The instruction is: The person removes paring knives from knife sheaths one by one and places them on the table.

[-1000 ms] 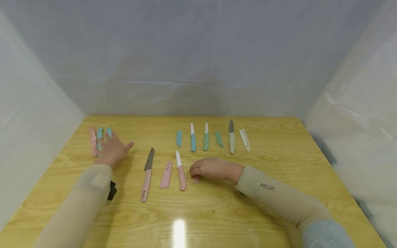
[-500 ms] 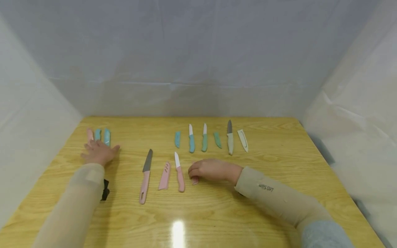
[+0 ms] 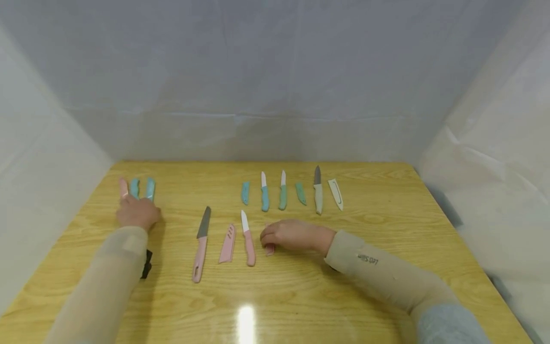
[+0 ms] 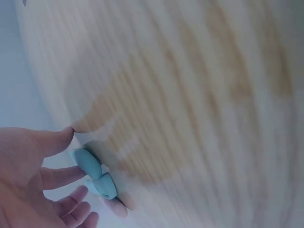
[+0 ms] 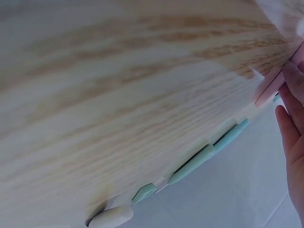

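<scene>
On the left of the table my left hand point(image 3: 138, 213) reaches over the near ends of a pink knife point(image 3: 123, 187) and a blue knife point(image 3: 134, 187), which look sheathed. A second blue knife point(image 3: 150, 188) lies just to their right. In the left wrist view the thumb stands apart from the blue ends point(image 4: 89, 164), while the straight index finger is right at them. My right hand point(image 3: 292, 234) holds a small pink knife sheath point(image 3: 269, 249) down on the table, mostly hidden under its fingers. Beside it lie a pink-handled knife point(image 3: 249, 246) and a larger pink sheath point(image 3: 227, 244).
A long pink-handled knife point(image 3: 200, 255) with a dark blade lies mid-left. Along the back are a blue sheath point(image 3: 245, 193), blue knife point(image 3: 265, 198), green knife point(image 3: 282, 196), green sheath point(image 3: 301, 193), beige knife point(image 3: 318, 197) and white sheath point(image 3: 336, 195). Blades are bare.
My left hand has moved left and slightly toward me, uncovering the right blue knife, and its spread fingers have drawn in. The right hand stays at the pink sheath.
</scene>
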The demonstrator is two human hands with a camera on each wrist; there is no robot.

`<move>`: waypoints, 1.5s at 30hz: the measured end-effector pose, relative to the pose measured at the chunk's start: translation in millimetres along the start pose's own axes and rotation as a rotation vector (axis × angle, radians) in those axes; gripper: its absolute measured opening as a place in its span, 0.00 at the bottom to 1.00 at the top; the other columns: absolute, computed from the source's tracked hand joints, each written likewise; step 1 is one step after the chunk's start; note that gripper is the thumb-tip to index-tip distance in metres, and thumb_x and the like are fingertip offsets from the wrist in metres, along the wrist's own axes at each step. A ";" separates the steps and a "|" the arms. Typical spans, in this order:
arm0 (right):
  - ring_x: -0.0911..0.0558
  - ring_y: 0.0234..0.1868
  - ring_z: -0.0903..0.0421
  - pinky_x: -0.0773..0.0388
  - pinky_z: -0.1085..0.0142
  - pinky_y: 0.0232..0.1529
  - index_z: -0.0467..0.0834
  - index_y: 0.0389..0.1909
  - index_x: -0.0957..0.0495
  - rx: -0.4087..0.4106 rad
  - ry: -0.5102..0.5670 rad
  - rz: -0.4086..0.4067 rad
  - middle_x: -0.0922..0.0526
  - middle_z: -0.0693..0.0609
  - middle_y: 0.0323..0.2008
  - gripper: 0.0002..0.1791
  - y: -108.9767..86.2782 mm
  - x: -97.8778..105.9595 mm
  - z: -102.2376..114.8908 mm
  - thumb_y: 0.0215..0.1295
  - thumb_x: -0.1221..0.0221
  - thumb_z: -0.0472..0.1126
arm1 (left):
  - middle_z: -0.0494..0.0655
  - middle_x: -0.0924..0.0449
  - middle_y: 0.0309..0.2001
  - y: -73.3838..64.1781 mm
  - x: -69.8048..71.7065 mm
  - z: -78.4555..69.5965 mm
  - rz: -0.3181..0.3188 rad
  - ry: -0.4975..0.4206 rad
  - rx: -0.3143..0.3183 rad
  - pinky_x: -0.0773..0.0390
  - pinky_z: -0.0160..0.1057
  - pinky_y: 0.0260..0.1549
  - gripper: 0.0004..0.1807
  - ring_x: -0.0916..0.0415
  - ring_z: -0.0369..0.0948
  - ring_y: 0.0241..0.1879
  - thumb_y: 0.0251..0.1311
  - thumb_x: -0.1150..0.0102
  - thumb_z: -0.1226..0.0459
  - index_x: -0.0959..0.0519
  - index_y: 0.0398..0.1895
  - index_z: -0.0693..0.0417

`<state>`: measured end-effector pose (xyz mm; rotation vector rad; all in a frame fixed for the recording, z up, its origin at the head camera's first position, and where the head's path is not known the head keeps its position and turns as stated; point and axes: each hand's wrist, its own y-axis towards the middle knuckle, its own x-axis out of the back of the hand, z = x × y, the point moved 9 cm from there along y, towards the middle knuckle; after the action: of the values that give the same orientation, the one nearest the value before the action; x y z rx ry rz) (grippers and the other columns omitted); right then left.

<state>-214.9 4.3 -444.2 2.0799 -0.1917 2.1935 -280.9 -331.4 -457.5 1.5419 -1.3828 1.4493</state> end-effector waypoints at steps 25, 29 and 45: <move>0.25 0.62 0.53 0.32 0.66 0.66 0.41 0.54 0.22 -0.053 0.057 -0.049 0.21 0.47 0.58 0.15 -10.5 3.4 -10.8 0.68 0.42 0.39 | 0.70 0.24 0.32 -7.4 13.9 -34.0 -0.111 0.023 -0.284 0.45 0.61 0.66 0.17 0.27 0.65 0.40 0.69 0.60 0.69 0.25 0.28 0.74; 0.26 0.63 0.50 0.30 0.62 0.64 0.38 0.59 0.26 -0.129 0.056 -0.098 0.25 0.44 0.61 0.24 -21.9 16.9 -20.4 0.65 0.38 0.43 | 0.76 0.27 0.42 -5.5 10.7 -43.3 -0.053 -0.127 -0.251 0.25 0.55 0.37 0.26 0.26 0.60 0.35 0.77 0.69 0.61 0.34 0.51 0.84; 0.38 0.71 0.41 0.36 0.53 0.69 0.30 0.70 0.43 -0.389 -0.127 -0.288 0.39 0.35 0.70 0.43 -59.0 51.6 -33.4 0.64 0.39 0.52 | 0.60 0.24 0.37 -50.3 -8.1 -149.7 -0.113 -0.156 -0.430 0.23 0.49 0.36 0.19 0.26 0.51 0.36 0.75 0.58 0.60 0.27 0.51 0.70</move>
<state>-240.6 67.8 -393.6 1.8931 -0.2839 1.7040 -280.7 -177.5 -421.3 1.4437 -1.5480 0.9033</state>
